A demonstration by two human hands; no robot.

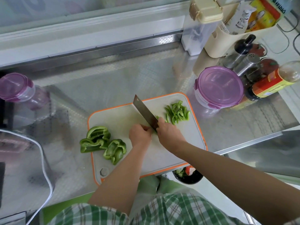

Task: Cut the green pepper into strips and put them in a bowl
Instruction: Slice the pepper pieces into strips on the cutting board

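A white cutting board (pixel 123 116) with an orange rim lies on the steel counter. My right hand (pixel 168 132) grips the handle of a cleaver (pixel 144 111), whose blade points away to the upper left. My left hand (pixel 140 133), fingers curled, holds down a pepper piece just left of the blade; that piece is mostly hidden under the hand. Cut green strips (pixel 177 112) lie in a heap at the board's right side. Three large pepper pieces (pixel 102 142) sit at the board's left edge, one hanging over it.
A purple-lidded round container (pixel 219 86) stands right of the board, another (pixel 16 88) at far left. Bottles, shakers and a beige caddy (pixel 227 41) crowd the back right. A dark bin (pixel 188 176) with scraps sits below the counter's front edge.
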